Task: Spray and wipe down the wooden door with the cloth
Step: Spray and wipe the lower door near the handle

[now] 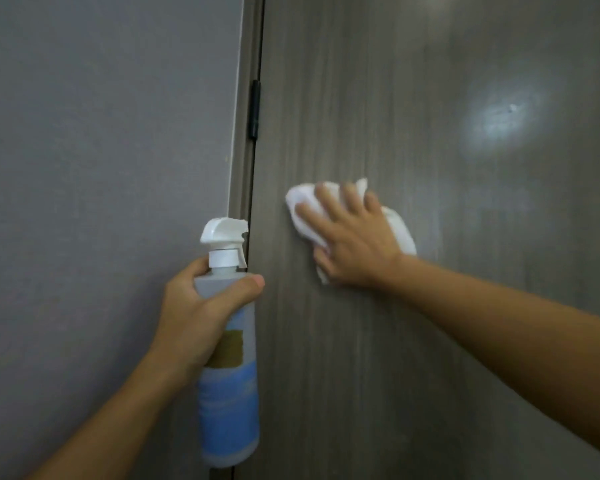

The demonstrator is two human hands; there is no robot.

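Observation:
The dark wooden door (413, 341) fills the right two thirds of the head view. My right hand (354, 237) presses a white cloth (303, 209) flat against the door, fingers spread and straight, left of the door's middle. My left hand (194, 313) grips a spray bottle (229, 403) upright just in front of the door's hinge edge. The bottle is translucent with a blue and brown label and a white trigger head whose nozzle points right, toward the door.
A grey wall (101, 168) takes up the left side. The door frame (245, 150) runs top to bottom between wall and door, with a black hinge (255, 109) on it. A bright light reflection (499, 116) shines on the door's upper right.

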